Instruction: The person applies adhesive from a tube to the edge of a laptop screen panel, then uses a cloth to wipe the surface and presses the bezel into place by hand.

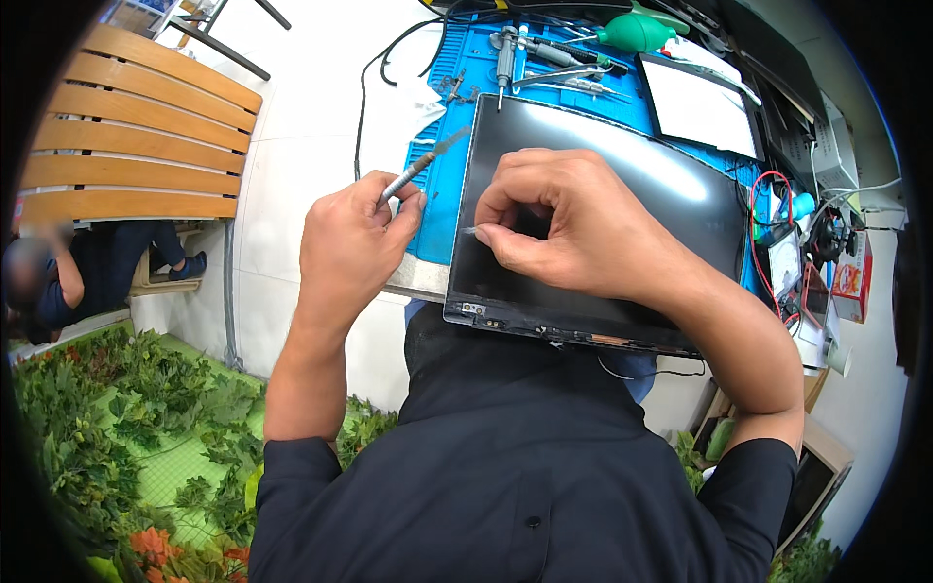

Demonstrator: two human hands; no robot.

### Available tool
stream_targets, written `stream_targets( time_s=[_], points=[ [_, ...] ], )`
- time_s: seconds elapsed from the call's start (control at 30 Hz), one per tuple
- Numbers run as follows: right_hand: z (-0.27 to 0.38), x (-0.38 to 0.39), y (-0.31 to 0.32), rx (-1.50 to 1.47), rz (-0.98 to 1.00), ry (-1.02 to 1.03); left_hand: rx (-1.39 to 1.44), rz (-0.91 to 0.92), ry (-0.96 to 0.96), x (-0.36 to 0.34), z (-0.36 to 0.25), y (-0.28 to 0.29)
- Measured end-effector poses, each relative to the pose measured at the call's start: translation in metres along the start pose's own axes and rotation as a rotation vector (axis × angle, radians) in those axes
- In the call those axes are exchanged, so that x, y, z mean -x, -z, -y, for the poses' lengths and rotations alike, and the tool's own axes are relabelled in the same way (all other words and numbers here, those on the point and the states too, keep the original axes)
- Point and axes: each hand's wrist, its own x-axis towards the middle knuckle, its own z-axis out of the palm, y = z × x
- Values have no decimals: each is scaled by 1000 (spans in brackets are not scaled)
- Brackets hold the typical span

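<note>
My left hand (355,248) is closed around a slim pry knife (420,164) with a silvery grip, a brown collar and a thin flat blade pointing up and right. Above a laptop screen panel (632,175), my right hand (573,219) pinches thumb and forefinger together. A small, pale, thin strip (472,230) shows at those fingertips; I cannot make out what it is. The dark, glossy panel lies across the front edge of the blue work mat (449,209). Small metal parts and bare circuitry show along its near edge, with a thin black cable hanging below.
Screwdrivers (505,60), tweezers (559,76) and a green air blower (637,32) lie at the mat's back. A white-topped tablet-like slab (698,105) sits back right, near red cables (756,209). Left stand a slatted wooden bench (146,136) and another person (87,262).
</note>
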Motion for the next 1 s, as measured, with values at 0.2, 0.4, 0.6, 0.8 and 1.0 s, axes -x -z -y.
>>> stream_targets(
  time_s=[0.2,0.4,0.6,0.8,1.0],
  points=[
    [3,16,6,-28,18,-132,-180,23,-267,4,6,7],
    [-3,31,0,-34,3,-73,-165,126,-187,8,10,28],
    [5,36,2,-15,26,-99,50,143,25,14,12,30],
    [18,48,3,41,0,-62,254,161,109,17,13,37],
    [25,64,-8,4,-111,-66,251,95,27,15,14,33]
  ],
)
